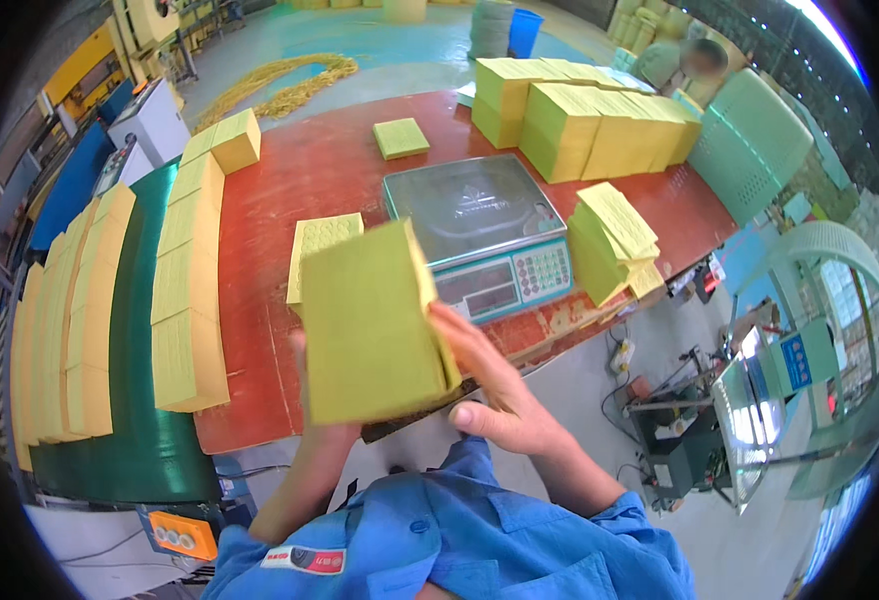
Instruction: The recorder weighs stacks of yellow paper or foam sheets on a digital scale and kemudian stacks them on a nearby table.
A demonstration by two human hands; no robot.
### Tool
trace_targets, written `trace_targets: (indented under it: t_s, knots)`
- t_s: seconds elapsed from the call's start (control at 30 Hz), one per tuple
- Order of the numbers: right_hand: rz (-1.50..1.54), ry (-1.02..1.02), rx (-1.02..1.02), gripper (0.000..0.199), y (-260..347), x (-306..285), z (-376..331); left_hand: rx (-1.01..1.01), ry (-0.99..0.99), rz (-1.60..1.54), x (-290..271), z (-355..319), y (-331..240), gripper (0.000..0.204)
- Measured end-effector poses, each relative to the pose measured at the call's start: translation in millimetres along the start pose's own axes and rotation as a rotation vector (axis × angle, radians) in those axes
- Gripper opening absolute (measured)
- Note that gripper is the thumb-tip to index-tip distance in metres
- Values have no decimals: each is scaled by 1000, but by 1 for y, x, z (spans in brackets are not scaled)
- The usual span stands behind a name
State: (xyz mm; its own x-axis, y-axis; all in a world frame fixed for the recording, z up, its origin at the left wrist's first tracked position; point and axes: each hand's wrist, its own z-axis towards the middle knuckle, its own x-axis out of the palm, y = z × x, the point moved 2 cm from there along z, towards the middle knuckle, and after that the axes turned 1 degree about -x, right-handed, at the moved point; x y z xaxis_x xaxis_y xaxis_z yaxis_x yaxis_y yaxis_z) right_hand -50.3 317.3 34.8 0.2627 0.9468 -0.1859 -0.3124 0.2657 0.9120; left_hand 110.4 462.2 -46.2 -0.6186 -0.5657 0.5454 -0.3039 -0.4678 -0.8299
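I hold a thick yellow-green stack of sheets (370,325) in front of my chest, over the near edge of the red table (290,180). My right hand (495,385) grips the stack's right side, thumb below it. My left hand (312,425) supports it from underneath and is mostly hidden behind the stack. Just beyond the stack stands a weighing scale (480,230) with a bare steel platter. A thinner yellow stack (322,245) lies on the table left of the scale.
Rows of yellow stacks (190,270) line the green conveyor (140,450) at left. A leaning pile (610,245) sits right of the scale, large blocks of stacks (585,115) at the back, one small stack (401,137) mid-table. Machinery and cables (680,420) stand at right.
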Motion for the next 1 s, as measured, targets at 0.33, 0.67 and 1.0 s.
trace_targets:
  t_s: [0.33,0.67,1.0]
  knots:
    - [-1038,-154,-169,81,-48,-146,154,-76,94,-799,141,217,91,55]
    - [-1022,173,-175,71,-104,-179,156,-496,-304,-839,119,105,113,68]
    - [-943,-9,-370,55,-55,-135,139,150,-519,2064,-5,125,-9,91]
